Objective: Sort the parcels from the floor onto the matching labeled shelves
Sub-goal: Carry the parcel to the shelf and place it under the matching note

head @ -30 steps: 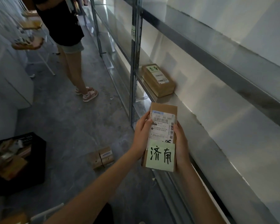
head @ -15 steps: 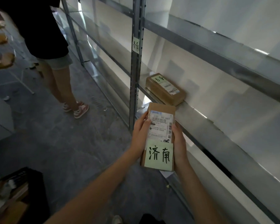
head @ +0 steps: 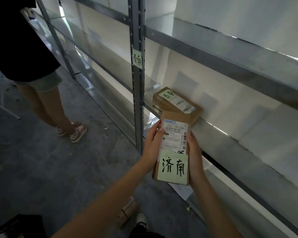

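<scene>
1. Metal shelf rack [head: 213, 133] at 3 o'clock, green 济南 label [head: 137, 60] on its upright.
2. Cardboard parcel [head: 175, 121] with green 济南 note, gripped at centre by left hand [head: 150, 146] and right hand [head: 194, 157].
3. Second parcel [head: 163, 103] lying on shelf at 12 o'clock.

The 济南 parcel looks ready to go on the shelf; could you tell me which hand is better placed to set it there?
Probably right: the right hand grips the parcel on the shelf side.
</scene>
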